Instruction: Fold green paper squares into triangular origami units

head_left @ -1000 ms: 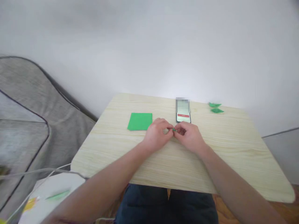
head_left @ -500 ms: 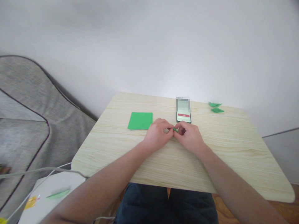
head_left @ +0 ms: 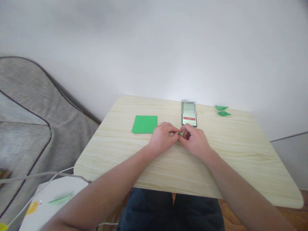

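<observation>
Between my fingertips is a small folded piece of green paper [head_left: 180,133], mostly covered by the fingers. My left hand [head_left: 164,137] pinches its left end with thumb and forefinger. From the other side my right hand [head_left: 194,138] grips it, thumb below and forefinger curled above. Both hands rest low over the middle of the wooden table [head_left: 183,170]. Left of them lies a stack of green square paper [head_left: 144,124], close to my left hand. Just beyond my right hand is a phone [head_left: 189,120] with a lit screen, partly blurred.
Two folded green paper boats [head_left: 221,107] lie at the table's back right, near the wall. A white stool [head_left: 45,215] at lower left carries a green folded paper [head_left: 60,199]. Cables [head_left: 48,174] cross beside it. A grey sofa [head_left: 64,134] stands at left.
Almost nothing differs. My right fingers have shifted very slightly on the folded green paper; both hands keep their hold in the same place.
</observation>
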The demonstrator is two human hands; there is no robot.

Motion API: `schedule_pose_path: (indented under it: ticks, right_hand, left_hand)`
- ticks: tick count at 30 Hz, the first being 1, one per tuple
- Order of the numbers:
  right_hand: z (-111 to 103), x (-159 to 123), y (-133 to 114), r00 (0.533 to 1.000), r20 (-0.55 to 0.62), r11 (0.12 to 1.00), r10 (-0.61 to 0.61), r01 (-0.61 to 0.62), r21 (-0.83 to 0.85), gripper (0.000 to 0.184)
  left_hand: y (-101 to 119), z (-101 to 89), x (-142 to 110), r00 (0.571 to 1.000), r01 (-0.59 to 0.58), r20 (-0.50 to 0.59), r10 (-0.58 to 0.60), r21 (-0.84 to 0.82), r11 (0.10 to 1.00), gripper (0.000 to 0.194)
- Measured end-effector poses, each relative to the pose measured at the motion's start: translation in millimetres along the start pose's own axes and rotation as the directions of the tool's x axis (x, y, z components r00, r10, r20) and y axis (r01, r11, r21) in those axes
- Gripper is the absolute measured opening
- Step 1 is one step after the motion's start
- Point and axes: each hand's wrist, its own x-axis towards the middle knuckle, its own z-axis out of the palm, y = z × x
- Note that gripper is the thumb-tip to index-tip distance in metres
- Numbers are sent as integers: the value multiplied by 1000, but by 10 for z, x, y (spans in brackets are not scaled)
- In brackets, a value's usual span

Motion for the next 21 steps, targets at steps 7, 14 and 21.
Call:
schedule_pose_path:
  ticks: [7, 14, 21]
  right_hand:
    - [-3, 2, -12, 1000, 22, 1000, -14, 14, -11, 10]
    - [-16, -8, -49, 1000, 14, 995, -17, 18, -95, 12]
    - [36, -12, -43, 1000, -14, 999, 1, -2, -37, 10]
  left_hand:
    - [12, -24, 7, 1000, 27, -6, -27, -20, 999, 15]
    - [-4, -26, 10, 1000, 27, 5, -27, -24, 999, 14]
    - [9, -30, 11, 999, 45, 15, -45, -20, 999, 14]
